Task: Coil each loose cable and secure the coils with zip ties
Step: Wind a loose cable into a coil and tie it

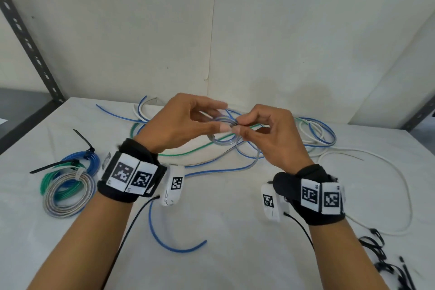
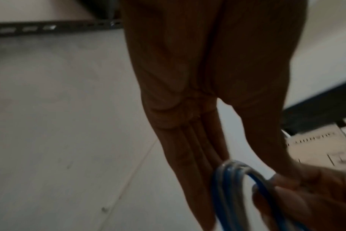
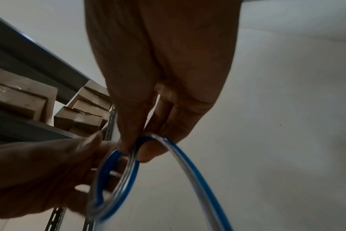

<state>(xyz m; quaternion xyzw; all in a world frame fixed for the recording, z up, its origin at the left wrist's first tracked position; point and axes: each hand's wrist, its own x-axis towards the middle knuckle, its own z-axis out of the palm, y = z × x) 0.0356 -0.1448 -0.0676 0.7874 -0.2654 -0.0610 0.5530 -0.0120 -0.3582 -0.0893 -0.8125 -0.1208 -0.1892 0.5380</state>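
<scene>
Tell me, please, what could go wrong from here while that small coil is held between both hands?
The coil is only pinched by the fingertips of the left hand and right hand, so it may spring open. Its tail runs into the loose cables and could snag. The zip ties lie apart, so fetching one means holding one-handed.

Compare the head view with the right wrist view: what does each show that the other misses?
Head only: three finished coils with zip ties at table left, spare zip ties at right, loose cables behind. Right wrist only: stacked cardboard boxes on a shelf. Both: the left hand and right hand pinching the small blue-and-clear coil.
</scene>
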